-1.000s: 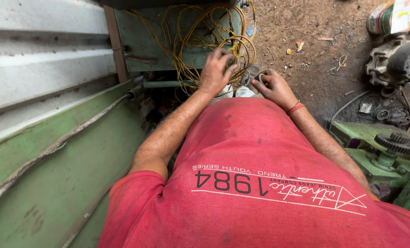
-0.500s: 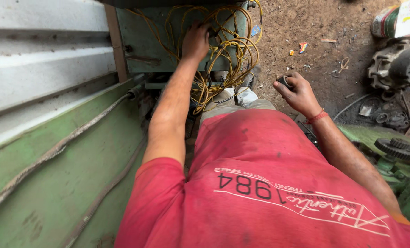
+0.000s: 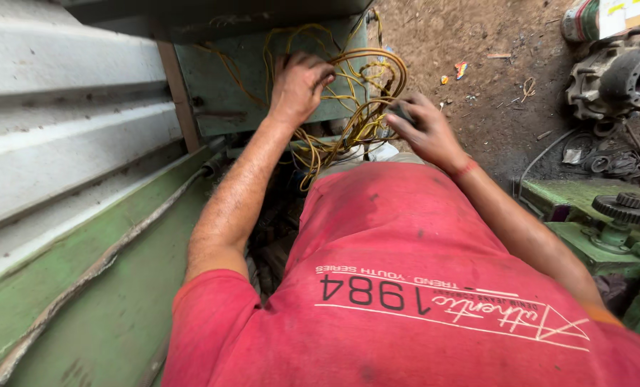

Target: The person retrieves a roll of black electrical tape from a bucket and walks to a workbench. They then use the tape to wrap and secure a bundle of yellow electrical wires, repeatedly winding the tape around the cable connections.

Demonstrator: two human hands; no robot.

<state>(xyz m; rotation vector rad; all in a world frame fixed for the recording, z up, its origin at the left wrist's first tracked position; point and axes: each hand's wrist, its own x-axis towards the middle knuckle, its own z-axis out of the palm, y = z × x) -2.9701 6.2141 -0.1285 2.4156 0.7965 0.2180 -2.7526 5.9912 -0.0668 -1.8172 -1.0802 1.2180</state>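
The person's left hand [image 3: 298, 86] is curled with its fingers hooked into a tangle of yellow wires [image 3: 355, 107] that lies against the green metal panel [image 3: 241, 86] straight ahead. The right hand [image 3: 424, 129] sits just beside it at the loops' right edge, closed around a small dark object too hidden to identify. The wires have no single direction: their loops bulge to the right, while loose strands run leftward across the panel and trail down toward the red shirt [image 3: 406, 287]. A dark gear [image 3: 631, 209] rests on green machinery well to the right.
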